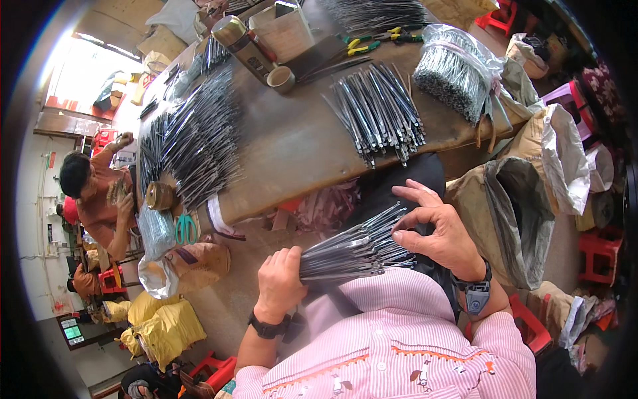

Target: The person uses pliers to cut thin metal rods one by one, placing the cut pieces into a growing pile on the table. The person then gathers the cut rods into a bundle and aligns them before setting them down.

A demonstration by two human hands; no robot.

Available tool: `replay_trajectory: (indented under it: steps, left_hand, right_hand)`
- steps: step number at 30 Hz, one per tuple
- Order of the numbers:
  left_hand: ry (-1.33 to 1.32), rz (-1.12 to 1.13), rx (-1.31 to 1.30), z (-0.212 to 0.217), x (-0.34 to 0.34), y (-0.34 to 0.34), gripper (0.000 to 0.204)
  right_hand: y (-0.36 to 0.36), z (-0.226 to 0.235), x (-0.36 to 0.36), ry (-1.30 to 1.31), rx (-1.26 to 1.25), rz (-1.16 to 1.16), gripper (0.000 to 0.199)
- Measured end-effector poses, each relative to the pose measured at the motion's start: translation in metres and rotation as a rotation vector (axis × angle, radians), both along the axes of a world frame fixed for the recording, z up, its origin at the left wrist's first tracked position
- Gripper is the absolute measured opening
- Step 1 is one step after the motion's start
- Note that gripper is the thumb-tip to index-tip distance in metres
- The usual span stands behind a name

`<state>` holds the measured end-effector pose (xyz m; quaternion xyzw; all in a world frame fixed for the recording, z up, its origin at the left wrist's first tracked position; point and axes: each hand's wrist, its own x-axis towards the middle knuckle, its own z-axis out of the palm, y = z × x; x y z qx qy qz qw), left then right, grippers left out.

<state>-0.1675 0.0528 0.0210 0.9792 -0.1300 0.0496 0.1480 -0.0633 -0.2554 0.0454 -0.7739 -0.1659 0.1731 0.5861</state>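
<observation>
My left hand point(280, 279) is wrapped round a bundle of thin dark metal rods point(352, 256) in front of my striped shirt. The rods fan out to the right, toward small silvery ends. At those ends is my right hand point(438, 233), its thumb and index finger bent together in a pinch and the other fingers stretched out. Whether a single rod sits in that pinch is too small to tell. On the table's near edge, above my right hand, lies a loose pile of similar rods point(382, 113).
The brown table point(279, 159) carries a larger rod heap point(199, 133), a plastic-wrapped bundle point(458, 70), yellow-handled pliers point(362, 46), a thermos point(239, 43) and a cup point(280, 79). Teal scissors point(187, 229) hang by the left corner. Open sacks point(512, 219) stand right. Another person point(103, 193) sits left.
</observation>
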Motion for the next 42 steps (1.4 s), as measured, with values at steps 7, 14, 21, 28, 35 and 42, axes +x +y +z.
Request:
replay_trajectory:
  steps: [7, 14, 21, 28, 35, 42]
  left_hand:
    - [-0.015, -0.033, -0.008, 0.005, 0.004, -0.003, 0.050]
    - [-0.014, -0.034, -0.019, 0.005, 0.004, -0.004, 0.055]
    - [0.000, -0.047, -0.016, 0.006, 0.006, -0.005, 0.054]
    - [-0.042, -0.069, 0.011, 0.009, 0.011, -0.006, 0.051]
    - [-0.041, -0.077, 0.015, 0.009, 0.012, -0.006, 0.052]
    - [-0.027, -0.030, 0.027, 0.011, 0.007, 0.000, 0.050]
  right_hand:
    - [0.010, -0.003, -0.001, -0.039, 0.018, 0.008, 0.013]
    - [0.000, 0.003, -0.001, -0.019, 0.052, -0.111, 0.009]
    - [-0.009, 0.003, -0.001, 0.012, 0.049, -0.119, 0.012]
    - [0.000, 0.001, -0.004, -0.005, 0.016, -0.059, 0.015]
    - [0.005, -0.007, -0.008, 0.015, 0.143, -0.142, 0.008]
    - [-0.021, 0.004, -0.003, 0.086, 0.104, -0.214, 0.013]
